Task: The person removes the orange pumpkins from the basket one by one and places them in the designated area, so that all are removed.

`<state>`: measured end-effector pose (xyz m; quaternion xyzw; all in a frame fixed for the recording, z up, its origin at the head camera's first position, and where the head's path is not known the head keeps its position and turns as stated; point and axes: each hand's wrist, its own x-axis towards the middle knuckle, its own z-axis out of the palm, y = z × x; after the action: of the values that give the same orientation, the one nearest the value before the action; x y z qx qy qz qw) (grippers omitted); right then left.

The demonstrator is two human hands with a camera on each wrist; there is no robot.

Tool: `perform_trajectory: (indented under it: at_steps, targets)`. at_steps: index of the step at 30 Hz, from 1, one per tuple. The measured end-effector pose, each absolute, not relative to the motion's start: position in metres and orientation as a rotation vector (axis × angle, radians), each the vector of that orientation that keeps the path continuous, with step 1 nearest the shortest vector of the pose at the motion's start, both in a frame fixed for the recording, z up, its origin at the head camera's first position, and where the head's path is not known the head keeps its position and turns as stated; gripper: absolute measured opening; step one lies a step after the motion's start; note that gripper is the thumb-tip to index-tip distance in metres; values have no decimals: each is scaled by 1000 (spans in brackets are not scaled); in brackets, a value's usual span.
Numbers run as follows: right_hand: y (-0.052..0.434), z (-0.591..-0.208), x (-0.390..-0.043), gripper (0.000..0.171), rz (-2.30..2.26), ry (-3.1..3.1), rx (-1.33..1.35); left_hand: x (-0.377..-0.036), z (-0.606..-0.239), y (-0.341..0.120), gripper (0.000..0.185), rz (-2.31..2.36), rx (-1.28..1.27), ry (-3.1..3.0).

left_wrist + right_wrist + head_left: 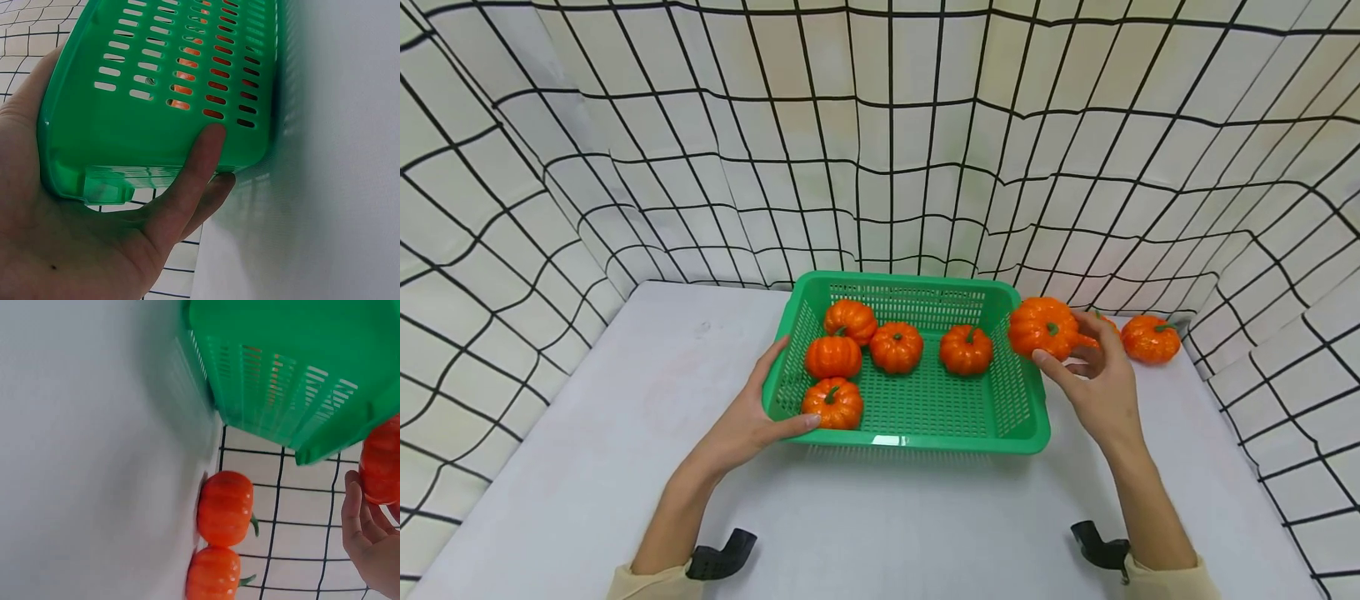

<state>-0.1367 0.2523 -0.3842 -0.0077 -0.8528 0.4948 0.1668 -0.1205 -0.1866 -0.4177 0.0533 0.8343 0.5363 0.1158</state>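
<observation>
Basket (pixel 936 442) sits gripped by the widely spread left hand (pixel 747 423), while the curled right hand (pixel 1100 385) pinches a pumpkin (pixel 1040 325).

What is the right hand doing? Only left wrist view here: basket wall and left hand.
Observer: The right hand grips an orange pumpkin by the right end of the basket.
Operator: I catch orange through the basket wall. How many inside?
Observer: Five pumpkins, by the head view.
Operator: Any others outside it?
Observer: Yes, at least two more pumpkins on the table, seen in the right wrist view.
</observation>
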Motion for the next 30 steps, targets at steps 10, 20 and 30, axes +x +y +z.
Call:
perform_trajectory:
  at_steps: [10,20,30]
  targets:
    - [275,-382,-137,72,1346,-2465,-153,-119,-415,-188,114,1549,161,2456]
    - [313,-379,-140,84,1233,-2718,-243,-121,-418,-188,113,1550,154,2453]
    - [321,-396,-145,90,1294,-2907,-217,-121,-418,-188,113,1553,157,2455]
